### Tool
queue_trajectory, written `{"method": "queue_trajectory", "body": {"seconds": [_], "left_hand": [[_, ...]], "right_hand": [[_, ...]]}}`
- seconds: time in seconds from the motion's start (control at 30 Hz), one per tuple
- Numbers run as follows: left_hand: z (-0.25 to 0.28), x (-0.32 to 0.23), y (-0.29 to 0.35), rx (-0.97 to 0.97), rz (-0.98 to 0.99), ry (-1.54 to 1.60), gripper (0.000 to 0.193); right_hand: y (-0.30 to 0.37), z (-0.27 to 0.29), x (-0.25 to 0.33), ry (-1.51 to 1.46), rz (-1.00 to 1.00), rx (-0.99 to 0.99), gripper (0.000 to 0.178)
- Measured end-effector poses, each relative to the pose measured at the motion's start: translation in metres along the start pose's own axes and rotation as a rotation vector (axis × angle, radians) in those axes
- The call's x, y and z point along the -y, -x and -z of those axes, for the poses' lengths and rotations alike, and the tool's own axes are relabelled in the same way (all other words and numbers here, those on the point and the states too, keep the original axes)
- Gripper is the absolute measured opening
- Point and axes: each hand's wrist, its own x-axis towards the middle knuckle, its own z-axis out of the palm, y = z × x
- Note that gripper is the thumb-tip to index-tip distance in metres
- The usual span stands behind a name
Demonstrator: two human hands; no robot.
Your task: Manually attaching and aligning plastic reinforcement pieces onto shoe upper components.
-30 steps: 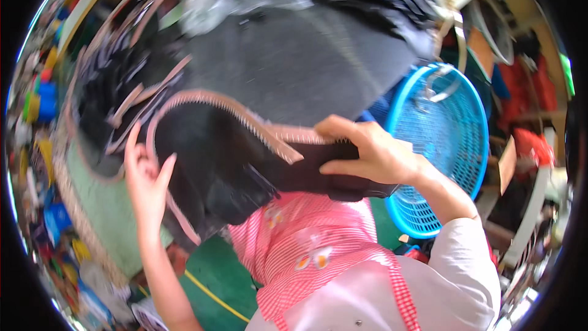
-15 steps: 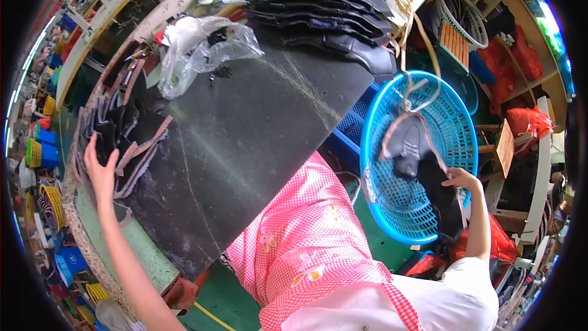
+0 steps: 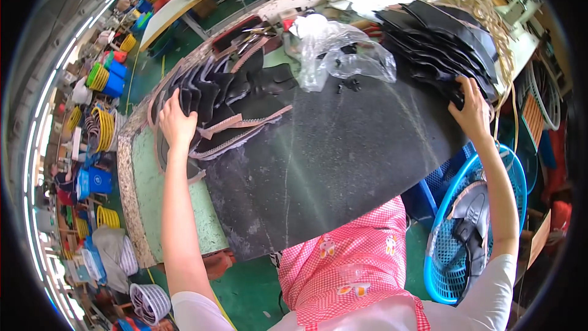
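My left hand [image 3: 177, 124] is closed on the edge of a fanned bunch of black leather shoe uppers [image 3: 248, 83] with light, jagged borders, lying on the table's left side. At the right, my right hand [image 3: 474, 113] reaches the near corner of a stack of black leather pieces [image 3: 429, 37]. Its thumb and fingers pinch around a black leather piece there; part of the grip is hidden. Below my right forearm, a round blue plastic basket [image 3: 436, 257] holds black shoe uppers [image 3: 471, 224].
A dark, scratched board [image 3: 337, 147] covers the tabletop in front of me. Behind it lies a crumpled clear plastic bag [image 3: 324, 55]. Beige cords [image 3: 484, 9] hang near the right stack. A blue crate [image 3: 419, 202] stands beside the basket.
My right hand has left the basket, where it was at a black upper, and moved up to the right stack. My left hand stays at its bunch. The view has swung left.
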Motion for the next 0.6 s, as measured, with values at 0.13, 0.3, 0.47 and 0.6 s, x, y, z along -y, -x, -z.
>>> {"method": "queue_trajectory", "body": {"seconds": [0.13, 0.3, 0.47, 0.6], "left_hand": [[0.009, 0.003, 0.008, 0.014, -0.099, -0.072, 0.086], [0.02, 0.008, 0.005, 0.062, -0.142, 0.193, 0.087], [0.032, 0.013, 0.036, 0.061, -0.11, 0.33, 0.097], [0.06, -0.009, 0.055, -0.177, -0.171, 0.416, 0.092]], "right_hand": [[-0.002, 0.014, 0.023, -0.102, 0.11, -0.085, 0.03], [0.031, 0.02, 0.074, -0.175, 0.314, 0.12, 0.046], [0.018, 0.037, 0.098, -0.223, 0.272, 0.209, 0.038], [0.012, 0.022, 0.114, -0.36, 0.147, 0.146, 0.017]]}}
